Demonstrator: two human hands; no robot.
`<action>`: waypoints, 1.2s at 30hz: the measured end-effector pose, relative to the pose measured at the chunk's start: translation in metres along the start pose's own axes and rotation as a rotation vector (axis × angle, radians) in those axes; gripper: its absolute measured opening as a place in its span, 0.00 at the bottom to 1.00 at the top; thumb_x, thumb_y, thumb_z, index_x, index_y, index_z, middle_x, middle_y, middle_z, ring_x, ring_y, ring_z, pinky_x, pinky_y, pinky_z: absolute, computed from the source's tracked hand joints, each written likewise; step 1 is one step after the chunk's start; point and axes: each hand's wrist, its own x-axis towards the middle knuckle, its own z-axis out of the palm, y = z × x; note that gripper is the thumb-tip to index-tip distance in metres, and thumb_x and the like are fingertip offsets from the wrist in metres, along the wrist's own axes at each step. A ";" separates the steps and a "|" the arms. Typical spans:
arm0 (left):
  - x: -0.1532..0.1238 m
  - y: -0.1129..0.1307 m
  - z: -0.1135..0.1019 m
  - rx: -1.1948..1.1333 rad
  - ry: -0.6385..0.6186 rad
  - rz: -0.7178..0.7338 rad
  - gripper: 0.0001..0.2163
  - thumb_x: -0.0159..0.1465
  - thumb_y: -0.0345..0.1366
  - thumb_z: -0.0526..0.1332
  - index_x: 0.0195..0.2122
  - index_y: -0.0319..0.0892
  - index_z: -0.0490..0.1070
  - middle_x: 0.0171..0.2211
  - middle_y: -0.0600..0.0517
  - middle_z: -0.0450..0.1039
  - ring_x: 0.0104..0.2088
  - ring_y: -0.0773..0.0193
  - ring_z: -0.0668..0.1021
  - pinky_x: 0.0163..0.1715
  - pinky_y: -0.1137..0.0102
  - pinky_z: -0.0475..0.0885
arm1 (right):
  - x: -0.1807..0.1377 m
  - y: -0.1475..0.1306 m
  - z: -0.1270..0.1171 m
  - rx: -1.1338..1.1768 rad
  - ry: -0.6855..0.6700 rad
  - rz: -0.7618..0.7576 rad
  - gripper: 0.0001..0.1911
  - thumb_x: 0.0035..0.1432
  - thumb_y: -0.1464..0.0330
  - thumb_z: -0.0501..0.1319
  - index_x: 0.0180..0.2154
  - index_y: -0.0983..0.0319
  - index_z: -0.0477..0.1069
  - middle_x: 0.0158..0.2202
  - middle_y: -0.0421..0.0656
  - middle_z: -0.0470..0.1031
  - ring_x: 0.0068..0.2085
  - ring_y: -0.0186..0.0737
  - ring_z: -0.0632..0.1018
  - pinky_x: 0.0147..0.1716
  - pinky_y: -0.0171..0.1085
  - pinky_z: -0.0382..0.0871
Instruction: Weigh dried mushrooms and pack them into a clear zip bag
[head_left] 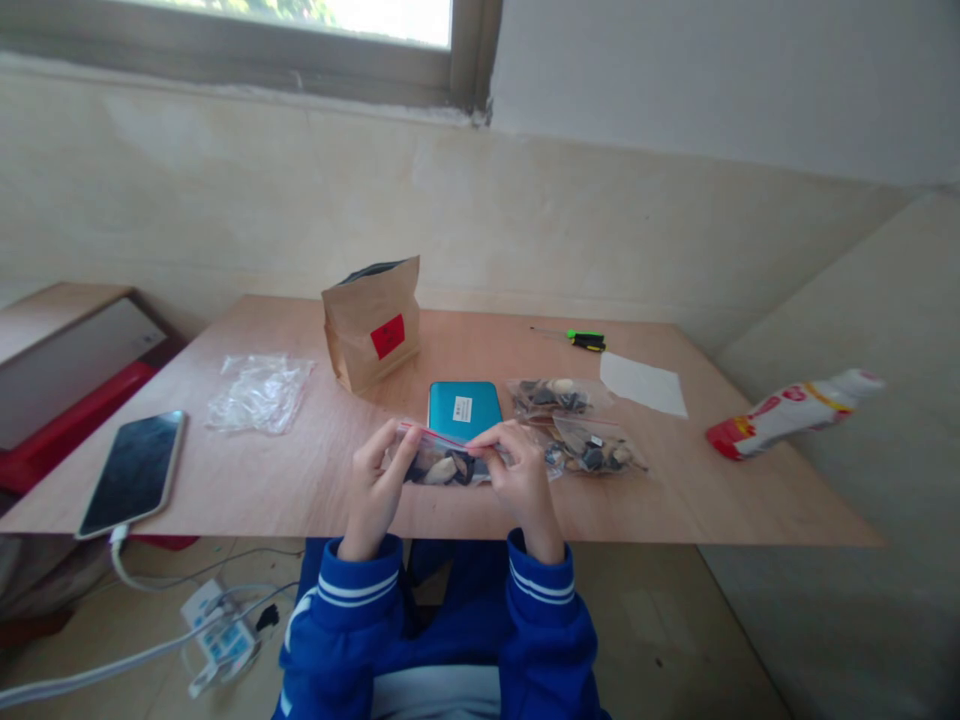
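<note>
A small clear plastic zip bag with a red seal strip (441,455), filled with dark and pale lumpy pieces, sits at the near edge of the pale wooden worktop (300,480), held up between both hands. The left hand (377,482) pinches the bag's left top corner with thumb and fingers closed tight on the strip; the right hand (519,470) pinches the right end of the same strip, fingertips closed on it.

Just behind the bag lies a flat teal rectangular case (463,408) with a white label whose print is too small to read. A brown paper pouch (373,322) towards the far edge bears a red sticker, also unreadable. Two more filled clear bags (577,425) lie just right of the hands. A dark smartphone (135,470) rests at the near left corner.
</note>
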 end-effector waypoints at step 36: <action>0.000 0.001 -0.009 0.190 0.364 -0.016 0.22 0.66 0.48 0.54 0.18 0.41 0.66 0.18 0.54 0.67 0.21 0.68 0.70 0.24 0.73 0.63 | -0.005 0.007 -0.006 0.196 -0.096 0.082 0.08 0.60 0.63 0.62 0.37 0.56 0.80 0.36 0.41 0.82 0.38 0.41 0.80 0.39 0.38 0.71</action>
